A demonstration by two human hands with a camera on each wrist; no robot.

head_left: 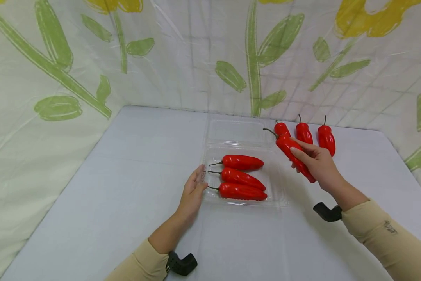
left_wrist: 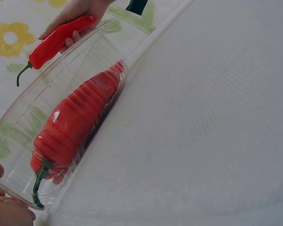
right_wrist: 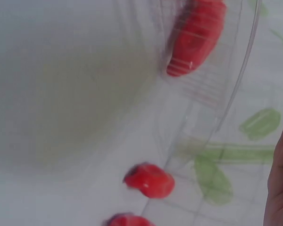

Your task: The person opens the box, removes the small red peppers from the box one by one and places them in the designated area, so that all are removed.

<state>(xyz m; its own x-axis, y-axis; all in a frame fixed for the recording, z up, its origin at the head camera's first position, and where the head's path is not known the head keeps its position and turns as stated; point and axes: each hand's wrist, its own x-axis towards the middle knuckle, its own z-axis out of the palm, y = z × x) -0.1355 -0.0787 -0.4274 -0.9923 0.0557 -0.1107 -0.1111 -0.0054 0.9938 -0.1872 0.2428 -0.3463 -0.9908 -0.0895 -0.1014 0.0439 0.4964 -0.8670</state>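
My right hand (head_left: 317, 162) holds a red pepper (head_left: 293, 154) with a dark green stem, raised beside the right edge of a clear plastic container (head_left: 279, 175). Thumb and fingers grip it around its body. Inside the container lie three red peppers (head_left: 243, 162), side by side, their stems toward the left. At the container's left wall, my left hand (head_left: 192, 193) pinches the rim between thumb and fingers. The left wrist view shows that hand (left_wrist: 9, 209) at the container's corner, near a pepper's stem (left_wrist: 37, 186) behind the clear wall.
Three more red peppers (head_left: 325, 138) lie in a row at the back right of the white table (head_left: 133, 171), the leftmost partly hidden by the held one. The container's open lid (head_left: 236, 130) lies toward the back. Behind hangs a flowered curtain (head_left: 182, 58).
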